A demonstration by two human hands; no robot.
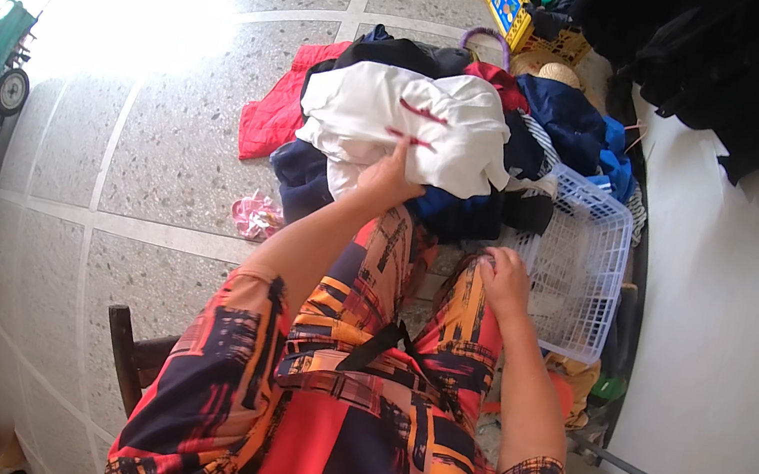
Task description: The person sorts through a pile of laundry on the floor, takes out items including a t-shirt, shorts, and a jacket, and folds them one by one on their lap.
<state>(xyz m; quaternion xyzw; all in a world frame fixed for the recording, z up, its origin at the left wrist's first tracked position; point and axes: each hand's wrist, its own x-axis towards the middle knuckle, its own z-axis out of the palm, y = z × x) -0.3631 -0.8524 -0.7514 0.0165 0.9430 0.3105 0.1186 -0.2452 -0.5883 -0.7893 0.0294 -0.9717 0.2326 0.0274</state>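
Note:
A white cloth garment [438, 118] with two dark red strips lies crumpled on top of a clothes pile in front of my knees. My left hand [391, 180] is at its near edge, index finger stretched over the fabric towards the lower red strip. Whether the other fingers grip cloth is hidden. On my right knee rests my right hand [505, 280], holding nothing, its fingers loosely bent. Around the white piece are a red garment [280, 109], a dark navy garment [305, 182] and a blue garment [571, 122].
A translucent plastic basket [586, 273] stands right of the pile. Behind are a straw hat [559, 75] and a yellow crate [508, 4] holding clothes. Black garments [727, 77] hang at upper right. A pink item [257, 215] lies on the floor; a wooden chair [126, 356] is at my left.

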